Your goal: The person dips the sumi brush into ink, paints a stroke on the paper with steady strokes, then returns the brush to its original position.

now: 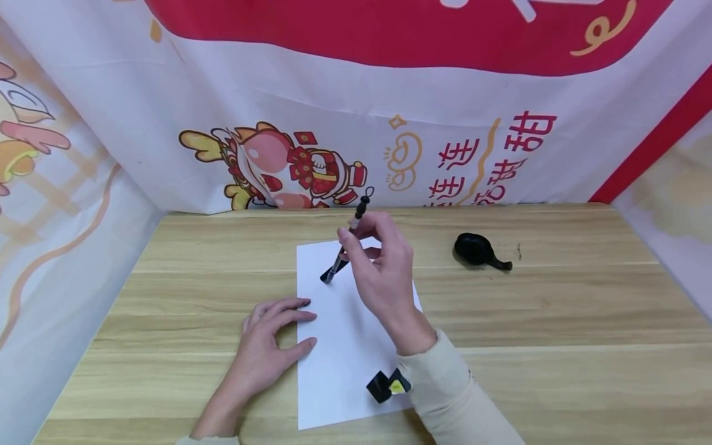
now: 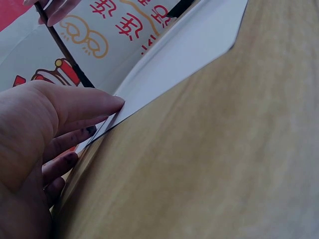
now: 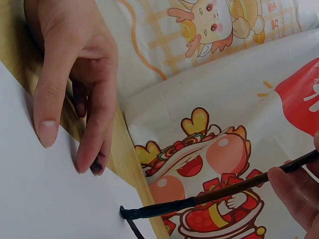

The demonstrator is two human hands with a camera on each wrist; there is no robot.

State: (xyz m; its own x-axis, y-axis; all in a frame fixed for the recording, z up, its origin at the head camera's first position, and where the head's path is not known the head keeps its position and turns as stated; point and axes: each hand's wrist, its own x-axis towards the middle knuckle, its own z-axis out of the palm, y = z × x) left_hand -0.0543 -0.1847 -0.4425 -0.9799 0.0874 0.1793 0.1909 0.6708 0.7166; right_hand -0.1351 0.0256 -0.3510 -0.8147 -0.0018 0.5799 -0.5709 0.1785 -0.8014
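My right hand (image 1: 384, 272) pinches the dark handle of an ink brush (image 1: 360, 210), which has a hanging loop at its top end. Tilted, the brush meets a sheet of white paper (image 1: 334, 346) with its black bristles (image 3: 149, 210), beside a short black stroke (image 3: 134, 229). On the left edge of the paper rests my left hand (image 1: 267, 352), fingers spread and loosely bent, thumb tip at the edge in the left wrist view. Dark stains show on some of its fingertips (image 2: 91, 130).
Near the paper's lower right sit a small black block-like object (image 1: 379, 387) and a dark piece with a yellow label (image 1: 397, 385), partly behind my right sleeve. A rounded black object with a narrow tail (image 1: 474, 248) lies right of the paper. A printed cloth (image 1: 334, 86) hangs behind the wooden table (image 1: 556, 309).
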